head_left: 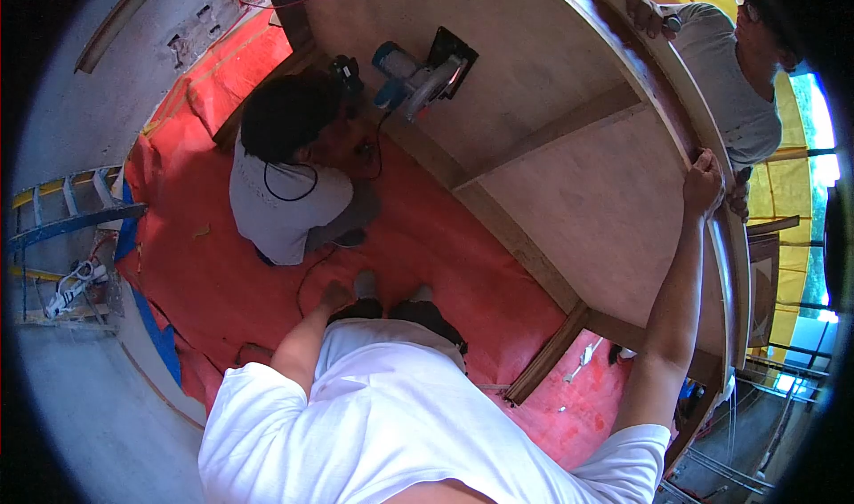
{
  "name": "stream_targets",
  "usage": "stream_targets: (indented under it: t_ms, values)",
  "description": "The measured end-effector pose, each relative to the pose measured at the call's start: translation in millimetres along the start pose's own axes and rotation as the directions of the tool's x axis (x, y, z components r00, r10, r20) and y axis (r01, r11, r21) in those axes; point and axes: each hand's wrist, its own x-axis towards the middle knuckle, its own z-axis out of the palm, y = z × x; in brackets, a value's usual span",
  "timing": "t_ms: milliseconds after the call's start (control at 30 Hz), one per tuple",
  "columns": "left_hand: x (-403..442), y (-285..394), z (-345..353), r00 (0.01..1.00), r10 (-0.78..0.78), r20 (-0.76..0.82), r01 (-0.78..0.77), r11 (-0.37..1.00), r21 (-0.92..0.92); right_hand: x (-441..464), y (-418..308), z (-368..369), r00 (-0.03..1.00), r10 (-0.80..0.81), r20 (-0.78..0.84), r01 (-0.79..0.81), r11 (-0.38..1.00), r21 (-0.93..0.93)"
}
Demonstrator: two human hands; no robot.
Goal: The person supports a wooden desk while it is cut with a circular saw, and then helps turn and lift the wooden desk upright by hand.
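A big framed wooden panel, with battens across its face, stands tilted in front of me. My right hand reaches up on the right and is closed on the panel's upper edge. Down by my leg hangs my left hand, in shadow; its fingers are too dark to make out. A crouching co-worker in a light shirt is at the panel's lower left side. Beside that person's head, a blue circular saw with a dark base plate is against the panel's face.
Another person stands behind the panel at the right, hands at its edge. Red sheeting covers the floor, with a cord near the crouching person. A ladder is at the left. Yellow tarp hangs at the far right.
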Motion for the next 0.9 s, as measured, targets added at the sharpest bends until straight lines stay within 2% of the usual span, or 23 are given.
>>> stream_targets:
  t_ms: [33,67,100,200,300,400,500,600,667,733,767,800,900]
  values:
    - [8,-6,25,0.994,-0.106,-0.002,0.106,0.993,-0.056,0,2,1,1.0,0.007,0.0,-0.007,1.0,-0.001]
    - [11,-2,21,0.976,-0.215,0.014,0.215,0.963,-0.164,0,1,1,1.0,0.013,0.0,-0.013,1.0,-0.002]
    - [11,1,16,0.918,-0.391,0.073,0.392,0.859,-0.33,0,1,1,1.0,0.003,-0.009,-0.003,1.0,-0.007]
    - [2,8,0,0.887,-0.448,0.117,0.448,0.768,-0.458,1,0,0,0.999,-0.024,-0.027,0.023,1.0,-0.007]
    - [-8,8,-30,0.929,-0.261,0.263,0.347,0.862,-0.369,3,3,3,0.999,-0.025,-0.023,0.025,1.0,0.009]
    - [-15,18,-44,0.822,-0.446,0.354,0.565,0.568,-0.598,4,2,1,0.999,-0.03,-0.018,0.03,1.0,0.002]
    - [-16,18,-49,0.857,-0.399,0.327,0.512,0.579,-0.635,4,5,3,0.998,-0.055,-0.025,0.055,0.998,0.009]
    - [-12,12,-24,0.893,-0.417,0.167,0.429,0.68,-0.595,3,4,3,0.999,-0.033,-0.021,0.033,0.999,0.018]
    - [-10,6,-19,0.912,-0.348,0.215,0.407,0.725,-0.555,2,0,1,0.999,-0.037,-0.028,0.037,0.999,-0.006]
    - [-5,5,-16,0.945,-0.276,0.176,0.325,0.846,-0.422,-2,-6,-3,1.0,-0.013,-0.023,0.012,0.999,-0.037]
    - [7,-3,14,0.967,-0.226,0.119,0.252,0.922,-0.294,-3,-8,-4,1.0,-0.001,-0.021,-0.001,0.999,-0.053]
    - [11,0,12,0.984,-0.166,0.069,0.175,0.972,-0.154,-2,-6,-3,1.0,-0.011,-0.027,0.008,0.997,-0.078]
    - [-5,8,-29,0.961,-0.209,0.179,0.264,0.885,-0.385,2,7,4,0.997,-0.061,-0.044,0.056,0.991,-0.12]
